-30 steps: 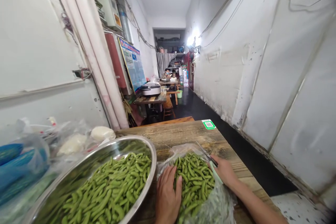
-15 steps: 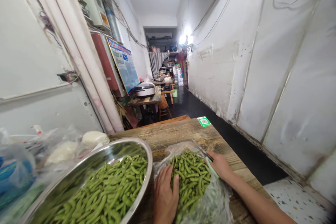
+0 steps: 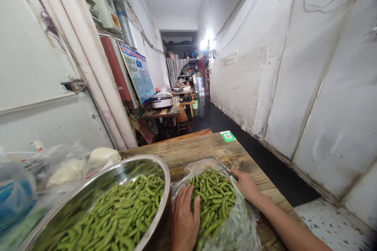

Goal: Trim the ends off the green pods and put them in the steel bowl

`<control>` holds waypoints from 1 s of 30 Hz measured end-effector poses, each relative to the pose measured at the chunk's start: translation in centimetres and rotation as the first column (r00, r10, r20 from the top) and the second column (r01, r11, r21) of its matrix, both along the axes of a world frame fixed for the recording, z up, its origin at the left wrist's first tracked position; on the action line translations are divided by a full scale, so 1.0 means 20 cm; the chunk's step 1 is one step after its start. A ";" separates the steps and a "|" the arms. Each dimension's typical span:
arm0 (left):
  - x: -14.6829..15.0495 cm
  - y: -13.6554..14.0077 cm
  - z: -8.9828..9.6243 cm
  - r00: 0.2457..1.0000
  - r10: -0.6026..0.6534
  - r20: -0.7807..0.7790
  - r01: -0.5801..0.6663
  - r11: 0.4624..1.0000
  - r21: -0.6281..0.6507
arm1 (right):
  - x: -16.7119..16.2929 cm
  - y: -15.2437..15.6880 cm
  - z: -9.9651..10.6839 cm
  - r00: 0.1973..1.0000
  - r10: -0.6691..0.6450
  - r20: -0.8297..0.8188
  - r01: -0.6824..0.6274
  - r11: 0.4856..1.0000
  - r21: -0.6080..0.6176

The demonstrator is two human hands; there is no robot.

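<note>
Holds scissors (image 3: 224, 166) in right hand (image 3: 245, 185) near right edge of tabletop (image 3: 243, 160); rests left hand (image 3: 185, 219), thumb spread from fingers, against pods (image 3: 214, 200) in bag (image 3: 245, 225).

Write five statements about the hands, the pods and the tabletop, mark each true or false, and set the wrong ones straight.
1. Green pods lie in both the metal bowl and the plastic bag. True.
2. The metal bowl stands to the right of the plastic bag. False: it stands to the left, as the picture shows it.
3. The left hand is at the left side of the plastic bag. True.
4. Both hands are empty. False: the right hand holds a bladed tool.
5. A sticker with a square code lies near the far right corner of the wooden table. True.
</note>
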State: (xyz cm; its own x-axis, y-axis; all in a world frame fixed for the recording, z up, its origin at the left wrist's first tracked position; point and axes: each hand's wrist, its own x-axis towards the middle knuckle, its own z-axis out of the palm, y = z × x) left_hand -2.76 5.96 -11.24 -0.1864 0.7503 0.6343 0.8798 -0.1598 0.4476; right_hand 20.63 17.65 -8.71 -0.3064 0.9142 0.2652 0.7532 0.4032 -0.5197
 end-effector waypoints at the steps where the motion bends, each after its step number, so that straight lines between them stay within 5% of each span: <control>1: 0.00 0.00 0.00 1.000 0.003 -0.003 -0.003 1.000 0.003 | 0.00 0.00 0.00 1.000 0.001 0.000 -0.001 1.000 -0.001; 16: 0.00 0.00 0.00 1.000 0.000 -0.001 0.000 0.999 0.032 | 0.00 0.01 0.00 1.000 -0.005 0.025 0.004 0.999 0.034; 30: 0.02 -0.05 0.13 1.000 0.006 0.020 -0.004 0.995 -0.095 | 0.00 -0.02 0.08 0.981 0.043 0.189 -0.041 0.999 -0.013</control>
State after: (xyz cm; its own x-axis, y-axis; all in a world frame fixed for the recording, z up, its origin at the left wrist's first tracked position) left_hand -2.32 5.04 -8.68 -0.2023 0.8059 0.5564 0.8710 -0.1117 0.4785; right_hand 20.70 17.25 -7.20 -0.3883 0.9016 0.1908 0.8207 0.4325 -0.3733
